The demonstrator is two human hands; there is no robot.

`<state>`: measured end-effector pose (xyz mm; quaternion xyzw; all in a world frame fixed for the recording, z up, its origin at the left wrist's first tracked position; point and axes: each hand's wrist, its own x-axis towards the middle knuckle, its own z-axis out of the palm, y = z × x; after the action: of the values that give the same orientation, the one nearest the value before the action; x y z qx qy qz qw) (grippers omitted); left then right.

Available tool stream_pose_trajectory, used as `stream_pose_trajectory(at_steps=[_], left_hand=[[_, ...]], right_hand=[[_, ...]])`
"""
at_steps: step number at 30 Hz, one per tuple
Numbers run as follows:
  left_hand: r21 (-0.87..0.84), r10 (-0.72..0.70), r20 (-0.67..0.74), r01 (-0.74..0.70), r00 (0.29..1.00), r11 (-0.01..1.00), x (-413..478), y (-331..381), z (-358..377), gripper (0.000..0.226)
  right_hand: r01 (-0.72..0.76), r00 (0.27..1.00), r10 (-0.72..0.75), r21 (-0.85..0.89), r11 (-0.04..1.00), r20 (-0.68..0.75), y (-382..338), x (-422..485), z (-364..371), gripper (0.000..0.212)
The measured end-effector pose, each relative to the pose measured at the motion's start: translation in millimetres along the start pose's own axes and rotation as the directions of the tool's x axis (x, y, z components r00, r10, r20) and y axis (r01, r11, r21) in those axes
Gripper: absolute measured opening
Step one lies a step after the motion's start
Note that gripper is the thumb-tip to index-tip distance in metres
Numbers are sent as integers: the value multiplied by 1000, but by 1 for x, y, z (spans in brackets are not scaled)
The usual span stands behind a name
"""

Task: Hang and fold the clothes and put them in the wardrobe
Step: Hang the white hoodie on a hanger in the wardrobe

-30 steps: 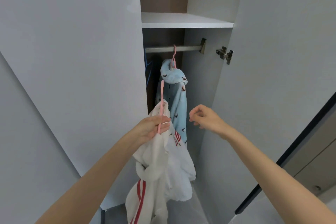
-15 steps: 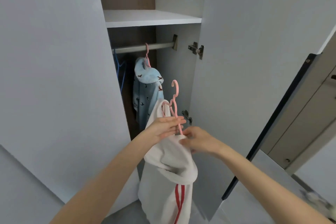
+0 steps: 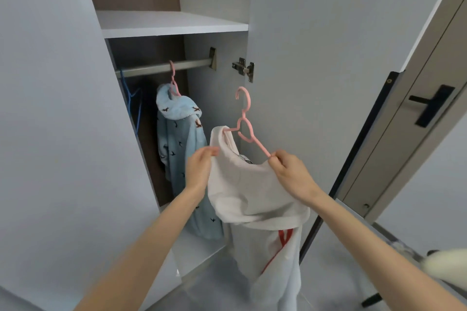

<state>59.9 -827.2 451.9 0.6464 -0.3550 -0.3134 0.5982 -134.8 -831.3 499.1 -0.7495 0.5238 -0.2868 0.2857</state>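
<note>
The wardrobe point(image 3: 63, 108) is seen with both doors swung open, its rail point(image 3: 161, 68) running across at about 11 o'clock beneath a white shelf point(image 3: 171, 24). A blue patterned garment point(image 3: 182, 159) is already hung there on a pink hanger, and a blue hanger point(image 3: 131, 98) is glimpsed at the rail's left end, though whether anything is carried on it cannot be told from this angle.

The white garment point(image 3: 252, 194), with red stripes low down, is held in front of the opening, at roughly the centre of the view. Half a second ago it was bunched under both hands with the hanger pressed against it; it has since been spread out, and the second pink hanger point(image 3: 246, 124) has been turned so its hook stands upright at 12 o'clock above the cloth. One arm of the hanger is seated inside the garment's left shoulder; the other arm is still bare and slopes down toward 4 o'clock.

The left hand point(image 3: 199, 166) is closed in a pinch on the fabric edge at 9 o'clock of the garment. The right hand point(image 3: 290, 171) is closed around the tip of the bare hanger arm and the collar cloth beside it.

The dressing of the hanger is judged half done: the right shoulder remains to be drawn over the exposed arm before the hook can be lifted to the rail, right of the blue patterned garment.
</note>
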Motion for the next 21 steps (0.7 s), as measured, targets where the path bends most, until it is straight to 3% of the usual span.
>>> stream_pose_trajectory(at_steps=[2,3,4,6,7,9,13,17,19,21], left_hand=[[73,-101,-165,114,981,991,4,-31,-11,24],[32,-237,-155,245,959,969,5,-43,-12,30],[-77,-406,-62,401,912,913,5,-52,-11,36],[-271,-635,211,669,743,692,3,-64,-3,41],[-305,-663,331,741,672,598,0,-65,2,40],[-324,-606,504,786,615,527,-7,-62,11,35],[-389,-508,569,756,646,527,-16,-39,31,27],[-301,-512,608,773,607,559,-17,-20,36,23],[-262,-505,584,737,635,623,-13,-12,36,24],[-216,-483,483,633,731,744,-6,-4,34,44]], right_hand=[[17,999,-17,-5,1000,-35,1,5,-10,33],[22,998,-22,9,1000,-54,0,7,-14,34],[23,997,-20,42,999,-70,-1,9,-17,33],[9,996,4,141,990,-89,-2,12,-22,28],[-3,996,21,184,983,-92,-2,13,-25,27],[-28,995,50,231,972,-89,-1,13,-32,28],[-62,993,87,276,959,-79,5,10,-43,20],[-80,989,117,328,941,-95,15,11,-49,21],[-76,991,107,312,947,-85,18,13,-50,21],[-54,993,80,271,961,-87,21,15,-50,24]])
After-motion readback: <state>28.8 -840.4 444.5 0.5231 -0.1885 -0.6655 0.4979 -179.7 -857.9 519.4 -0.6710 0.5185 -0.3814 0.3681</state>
